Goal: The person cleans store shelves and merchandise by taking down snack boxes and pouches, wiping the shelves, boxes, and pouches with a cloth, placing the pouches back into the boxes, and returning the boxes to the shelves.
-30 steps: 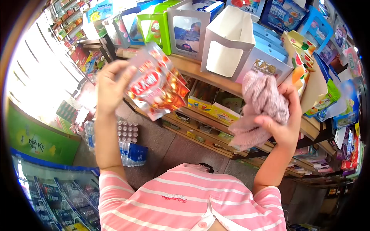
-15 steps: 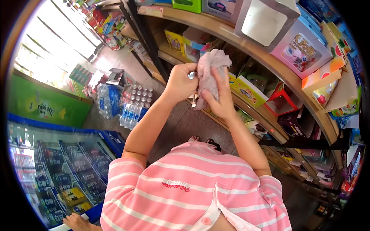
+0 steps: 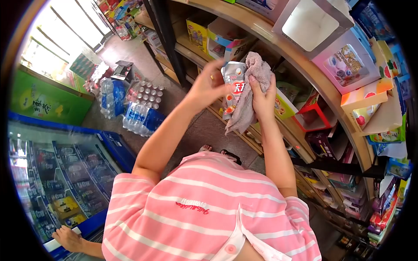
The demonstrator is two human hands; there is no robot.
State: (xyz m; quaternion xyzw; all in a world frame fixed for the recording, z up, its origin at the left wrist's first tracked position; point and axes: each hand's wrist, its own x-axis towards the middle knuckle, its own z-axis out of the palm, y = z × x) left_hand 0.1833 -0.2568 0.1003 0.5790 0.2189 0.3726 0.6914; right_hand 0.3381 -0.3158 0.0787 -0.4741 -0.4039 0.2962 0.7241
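Note:
My left hand (image 3: 210, 87) is beside the left edge of a grey and red snack packet (image 3: 234, 87), its fingers apart and slightly blurred. A greyish-pink cloth (image 3: 252, 93) hangs over the packet's right side. My right hand (image 3: 264, 96) is closed on the cloth, with the thumb on its front. Part of the packet is hidden behind the cloth, and whether my right fingers also grip the packet cannot be seen.
Curved shelves (image 3: 278, 32) with snack boxes run along the right. A blue-edged cooler (image 3: 93, 148) stands at lower left, with another person's hand (image 3: 69, 238) at its handle. Bottle packs (image 3: 141, 118) lie on the floor beside a green panel (image 3: 43, 93).
The packet, mostly hidden behind the cloth half a second ago, now shows its front. My left hand has come off the cloth and its fingers have spread. My right hand still holds the cloth.

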